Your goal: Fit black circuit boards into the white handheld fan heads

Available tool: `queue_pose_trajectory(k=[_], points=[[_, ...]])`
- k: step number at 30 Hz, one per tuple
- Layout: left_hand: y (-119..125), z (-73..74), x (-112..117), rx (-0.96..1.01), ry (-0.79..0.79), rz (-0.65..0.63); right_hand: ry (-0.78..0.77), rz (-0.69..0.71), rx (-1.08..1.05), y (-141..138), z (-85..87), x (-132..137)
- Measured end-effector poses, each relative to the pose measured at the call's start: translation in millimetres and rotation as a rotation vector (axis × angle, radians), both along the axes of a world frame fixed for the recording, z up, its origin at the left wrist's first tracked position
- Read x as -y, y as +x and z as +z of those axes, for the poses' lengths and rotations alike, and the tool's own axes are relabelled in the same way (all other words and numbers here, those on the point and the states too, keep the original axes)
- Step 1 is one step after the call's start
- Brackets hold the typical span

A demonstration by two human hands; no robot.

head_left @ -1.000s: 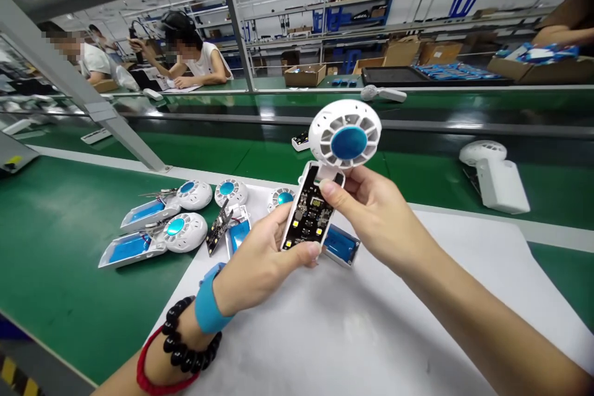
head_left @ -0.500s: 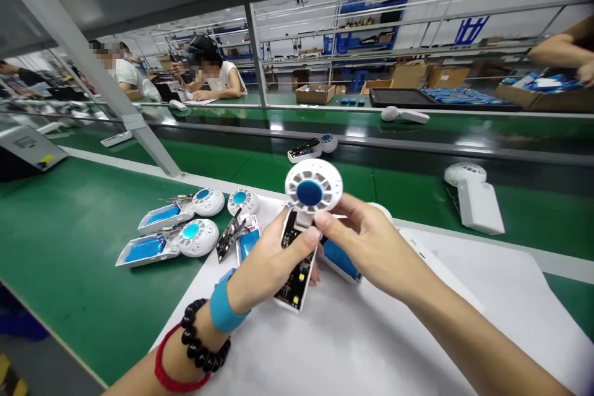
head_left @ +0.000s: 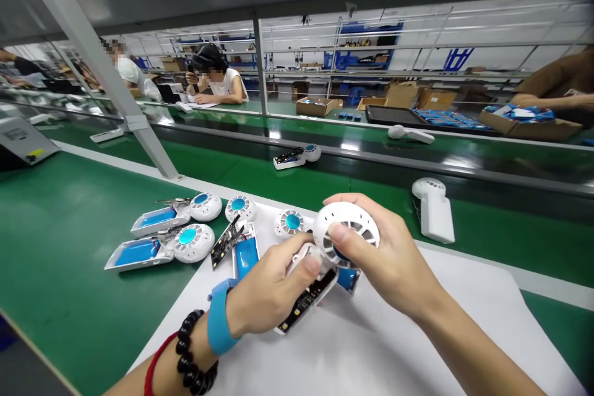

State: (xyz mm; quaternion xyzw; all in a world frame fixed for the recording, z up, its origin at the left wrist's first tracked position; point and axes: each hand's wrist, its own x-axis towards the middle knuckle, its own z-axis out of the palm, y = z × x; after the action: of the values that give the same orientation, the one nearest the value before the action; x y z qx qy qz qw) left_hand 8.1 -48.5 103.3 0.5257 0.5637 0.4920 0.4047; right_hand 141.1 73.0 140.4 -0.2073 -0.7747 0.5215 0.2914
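Note:
A white handheld fan (head_left: pixel 320 281) is held between both hands above a white sheet (head_left: pixel 371 346). My left hand (head_left: pixel 273 281) is closed around its open handle, where a black circuit board shows. The round slotted fan head is in the grip of my right hand (head_left: pixel 371 241), thumb across its face. Behind the held fan, another opened fan (head_left: pixel 293 223) is partly hidden, with a blue part (head_left: pixel 348 279) showing beneath. Left of my left hand lies an opened fan with a tilted circuit board (head_left: pixel 227 242) and a blue battery (head_left: pixel 245 257).
Two more opened fans (head_left: pixel 192 242) lie on the green bench at left. Beyond the white strip, a conveyor carries an opened fan (head_left: pixel 290 159) and white fans (head_left: pixel 434 210). A metal post (head_left: pixel 134 99) rises at left. Co-workers (head_left: pixel 227 83) sit across the line.
My right hand has turned the fan head sideways and lowered it to the right. The handle has tilted in my left hand. Fans on the conveyor have shifted left in view.

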Motion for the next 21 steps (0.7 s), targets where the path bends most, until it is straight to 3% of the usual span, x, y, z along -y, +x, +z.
queue_pose_trajectory(k=[4,11,13,16,18,21], points=[[-0.4,1.0,0.4,0.127,-0.092,-0.048,0.012,-0.004,0.02,0.7,2.0,3.8],[-1.3,5.4,1.7,0.125,0.141,0.069,-0.032,-0.066,-0.023,-1.5,-4.3,9.3],[0.5,13.7,-0.2,0.267,0.211,0.186,-0.121,-0.03,-0.064,-5.0,-9.9,15.1],[-1.2,30.6,-6.6,0.471,0.265,0.407,-0.298,0.164,0.02,-12.8,-17.7,23.2],[-9.1,42.0,-11.9,0.425,0.238,0.435,-0.395,0.253,0.104,-17.6,-20.6,19.4],[-34.4,55.5,-19.5,0.114,0.179,0.273,-0.506,0.234,0.115,-23.3,-24.3,-10.5]])
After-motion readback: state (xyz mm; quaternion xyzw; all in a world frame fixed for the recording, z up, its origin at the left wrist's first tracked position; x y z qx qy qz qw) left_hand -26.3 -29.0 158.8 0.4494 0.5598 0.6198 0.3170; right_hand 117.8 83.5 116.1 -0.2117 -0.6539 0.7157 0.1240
